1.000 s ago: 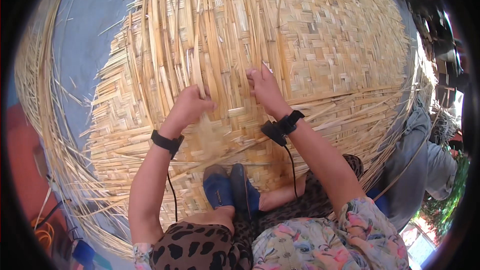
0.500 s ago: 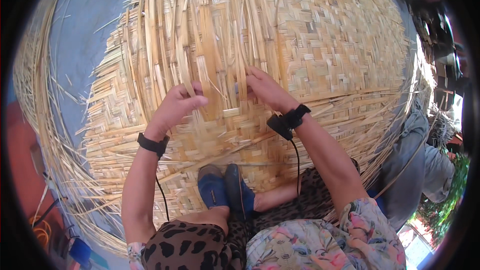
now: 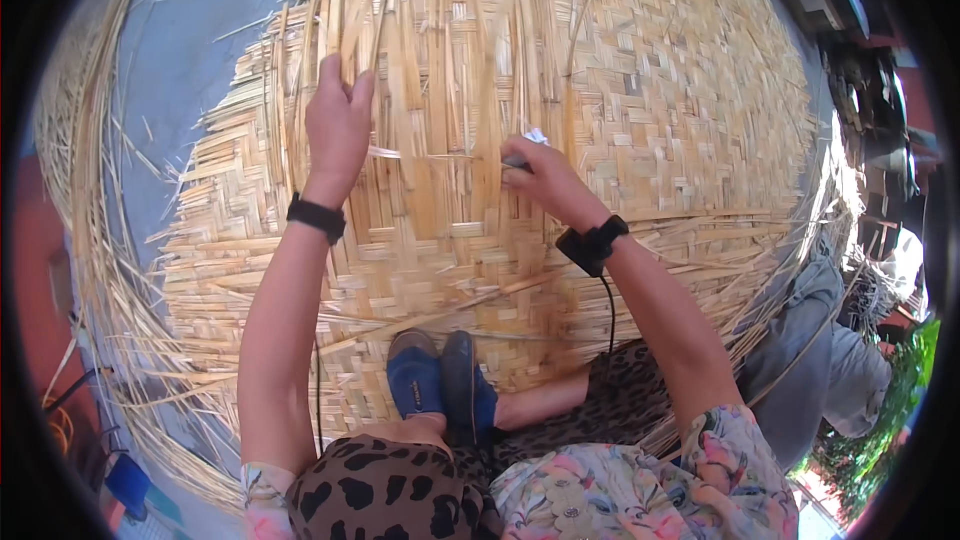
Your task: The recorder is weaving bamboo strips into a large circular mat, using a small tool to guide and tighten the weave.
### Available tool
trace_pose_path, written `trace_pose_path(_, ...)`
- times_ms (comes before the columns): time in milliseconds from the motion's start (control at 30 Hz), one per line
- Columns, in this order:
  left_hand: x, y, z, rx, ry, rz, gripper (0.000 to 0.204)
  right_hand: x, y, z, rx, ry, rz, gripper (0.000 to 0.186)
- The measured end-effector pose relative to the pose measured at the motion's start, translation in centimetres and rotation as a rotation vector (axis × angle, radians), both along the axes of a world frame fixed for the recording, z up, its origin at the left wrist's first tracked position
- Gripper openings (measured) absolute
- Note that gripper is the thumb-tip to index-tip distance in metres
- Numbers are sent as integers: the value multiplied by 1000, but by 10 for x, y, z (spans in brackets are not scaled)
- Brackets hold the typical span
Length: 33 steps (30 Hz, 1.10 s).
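Observation:
A large mat of flat, straw-coloured split-cane strips (image 3: pixel 650 120) lies spread before me, woven at the right and near side, with long loose strips running away from me at the middle left. My left hand (image 3: pixel 338 130) is over these loose strips, its thumb and forefinger closed about a pale cane strip (image 3: pixel 352 25) that runs up and away. Nearer to me and further right, my right hand (image 3: pixel 548 178) is closed round a small dark grey object (image 3: pixel 514 161), mostly hidden by the fingers. A blurred upright strip stands just left of that hand.
My blue shoes (image 3: pixel 415 380) rest on the near part of the mat. Long loose cane strips (image 3: pixel 85 190) curve along the left over grey floor (image 3: pixel 190 40). Grey cloth (image 3: pixel 800 370) lies at the right, near green leaves (image 3: pixel 870 460). Cables hang from both wrist straps.
My left hand has moved away from me and a little left along the strips. My right hand has shifted slightly right and nearer, and the dark grey object now shows in it.

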<state>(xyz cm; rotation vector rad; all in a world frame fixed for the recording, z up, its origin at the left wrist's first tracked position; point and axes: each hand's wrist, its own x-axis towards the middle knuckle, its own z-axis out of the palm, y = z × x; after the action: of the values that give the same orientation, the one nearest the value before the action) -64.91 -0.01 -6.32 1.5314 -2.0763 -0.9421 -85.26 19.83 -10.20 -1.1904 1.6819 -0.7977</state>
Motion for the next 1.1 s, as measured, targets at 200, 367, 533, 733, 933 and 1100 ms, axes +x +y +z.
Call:
trace_pose_path(200, 112, 94, -37, 586, 453, 318, 35, 24, 22, 3, 221, 662, 374, 13)
trace_pose_path(367, 175, 95, -17, 728, 842, 472, 18, 37, -2, -3, 212, 834, 545, 16)
trace_pose_path(533, 161, 87, -67, 871, 1076, 585, 14, 11, 11, -1, 391, 759, 533, 16)
trace_pose_path(733, 203, 81, -72, 973, 1112, 560, 37, 39, -6, 50, 646, 638, 582, 14)
trace_pose_path(933, 194, 80, -74, 990, 1149, 498, 29, -13, 10, 53, 842, 559, 445, 15)
trace_pose_path(1100, 179, 78, -84, 914, 1087, 515, 22, 4, 15, 7, 313, 726, 513, 26)
